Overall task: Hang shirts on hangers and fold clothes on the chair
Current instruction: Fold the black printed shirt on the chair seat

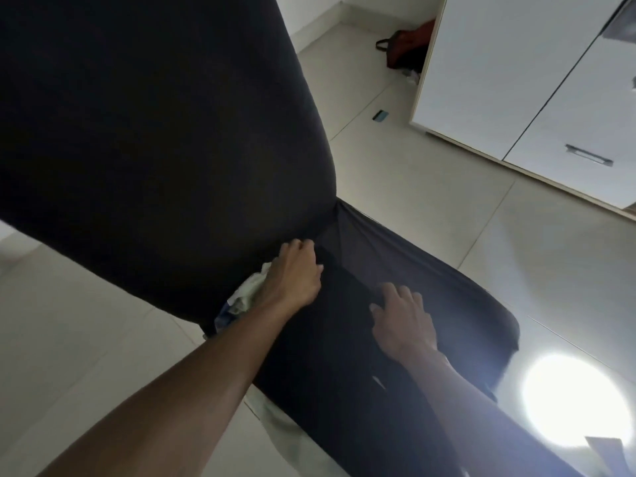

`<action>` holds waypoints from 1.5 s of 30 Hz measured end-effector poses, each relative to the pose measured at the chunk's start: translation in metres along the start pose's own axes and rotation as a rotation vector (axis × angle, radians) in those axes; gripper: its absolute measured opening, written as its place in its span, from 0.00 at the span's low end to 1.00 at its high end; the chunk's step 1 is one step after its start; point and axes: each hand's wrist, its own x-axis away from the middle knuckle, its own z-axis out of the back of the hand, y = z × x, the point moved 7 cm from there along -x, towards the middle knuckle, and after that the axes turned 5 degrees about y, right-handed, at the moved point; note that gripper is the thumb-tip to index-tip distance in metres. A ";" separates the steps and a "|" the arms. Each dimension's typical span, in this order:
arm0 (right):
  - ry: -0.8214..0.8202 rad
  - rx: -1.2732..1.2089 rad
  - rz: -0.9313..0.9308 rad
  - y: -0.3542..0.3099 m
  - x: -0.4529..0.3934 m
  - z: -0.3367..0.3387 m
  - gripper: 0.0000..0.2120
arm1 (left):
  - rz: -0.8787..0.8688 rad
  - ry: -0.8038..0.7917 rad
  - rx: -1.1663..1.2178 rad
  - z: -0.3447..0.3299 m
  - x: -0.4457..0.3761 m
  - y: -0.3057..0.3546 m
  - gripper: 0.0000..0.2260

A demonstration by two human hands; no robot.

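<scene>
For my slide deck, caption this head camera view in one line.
Both hands flatten a dark garment on the chair.

Both hands on dark garment [344, 339], left hand [296, 270], right hand [401, 318], chair [155, 132]

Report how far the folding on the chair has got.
Done: nothing shows as finished; no hanger or folded stack is in view. In hand: a dark garment lies spread over the black fabric chair seat, the left hand at its far edge and the right hand flat on it. Left: folding it, and the crumpled light cloth beside the left wrist.
</scene>
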 end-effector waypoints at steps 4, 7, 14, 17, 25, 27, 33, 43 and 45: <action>-0.056 -0.053 -0.023 0.002 -0.014 -0.008 0.18 | 0.291 -0.219 0.167 -0.020 -0.032 -0.015 0.25; -0.021 -0.137 -0.063 0.005 -0.018 -0.010 0.15 | 0.374 -0.272 0.345 -0.024 -0.041 -0.026 0.27; 0.007 -0.231 -0.141 0.015 -0.015 -0.015 0.12 | 0.416 -0.479 0.974 -0.036 -0.033 -0.039 0.17; 0.015 -0.234 -0.151 0.017 -0.014 -0.018 0.12 | 0.400 -0.447 1.048 -0.037 -0.032 -0.039 0.21; 0.066 -0.243 -0.107 0.016 -0.014 -0.014 0.13 | 0.404 -0.047 0.815 -0.028 -0.029 -0.038 0.17; 0.153 -0.209 -0.029 0.006 -0.007 -0.004 0.16 | 0.280 0.009 0.628 -0.015 -0.028 -0.032 0.22; 0.170 -0.111 0.474 -0.048 0.070 -0.016 0.22 | -0.284 0.205 0.218 0.024 0.006 -0.007 0.16; 0.221 -0.053 0.512 -0.054 0.116 -0.054 0.10 | -0.566 -0.273 -0.362 -0.025 0.122 -0.043 0.32; 0.185 -0.219 0.420 -0.051 0.113 -0.045 0.06 | -0.575 -0.204 -0.366 -0.036 0.133 -0.044 0.32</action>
